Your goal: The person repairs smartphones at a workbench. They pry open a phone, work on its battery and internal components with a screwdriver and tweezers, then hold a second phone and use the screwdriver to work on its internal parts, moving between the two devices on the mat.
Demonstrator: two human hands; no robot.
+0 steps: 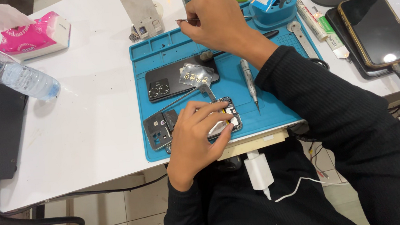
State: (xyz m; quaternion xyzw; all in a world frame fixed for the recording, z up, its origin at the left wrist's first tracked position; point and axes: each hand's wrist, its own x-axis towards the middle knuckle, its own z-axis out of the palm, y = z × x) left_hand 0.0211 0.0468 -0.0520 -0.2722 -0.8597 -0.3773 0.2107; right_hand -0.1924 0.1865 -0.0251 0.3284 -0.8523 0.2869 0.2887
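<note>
On the white table (92, 113), left to right:
Far left: clear water bottle (8, 72) lying on its side; pink tissue pack (35, 35) behind it.
Work surface: blue repair mat (268, 111), set at the table's front edge.
Opened phone (162, 128): lies at the mat's front left, back cover off, internals exposed.
Left hand (195, 137): rests flat on the opened phone, fingers (217, 113) nearly closed and curled over its right end, pressing it to the mat.
Back cover (172, 81): black, lies on the mat just behind the opened phone, clear film piece on it.
Right hand (218, 22): raised over the mat's rear trays, fingers pinched shut on thin tweezers (186, 21); what the tips carry cannot be told.
Screwdriver (250, 83): lies on the mat, right of the phone.
Technique: keep the left hand's pressure steady and clear of the board; hold the tweezers lightly to avoid flicking small parts.
Far right: second phone (378, 29), on a cable.
</note>
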